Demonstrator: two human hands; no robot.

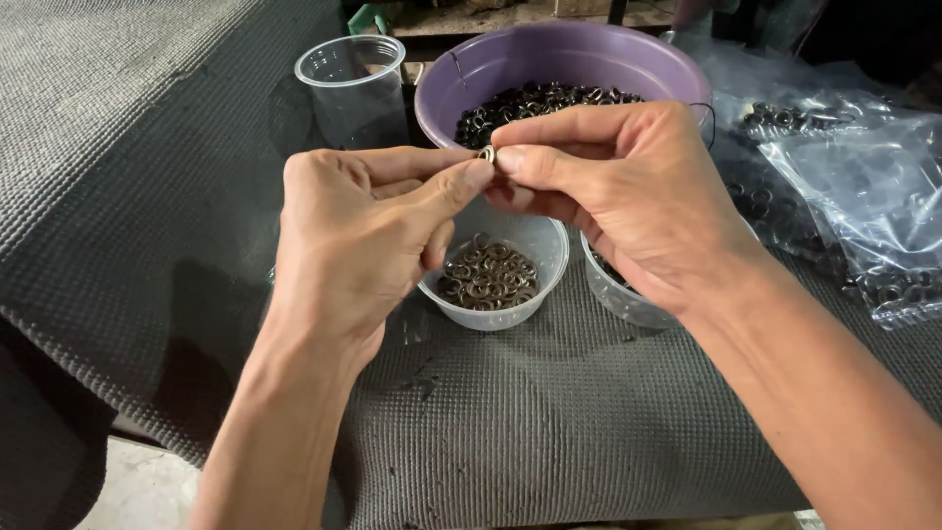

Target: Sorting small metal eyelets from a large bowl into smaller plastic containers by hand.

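Left hand (358,240) and right hand (628,191) pinch small metal ring (487,154) between fingertips, mid-fitting. Ring cup (496,275) at 6 o'clock, purple bowl (559,69) at 12. Next needs steady, aligned press.

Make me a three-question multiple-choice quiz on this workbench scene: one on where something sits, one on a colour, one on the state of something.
1. Where is the small clear cup of brownish rings?
A. On the grey mat, below the hands
B. Inside the purple bowl
C. On the plastic bags

2. What colour is the big bowl behind the hands?
A. Green
B. Purple
C. White

3. What state is the tall clear cup at the back in?
A. Lying on its side
B. Full of rings
C. Upright and empty

Answers:
1 A: the cup stands on the grey mat, under the left hand and right hand.
2 B: its rim and wall are purple.
3 C: it stands upright with nothing visible inside.
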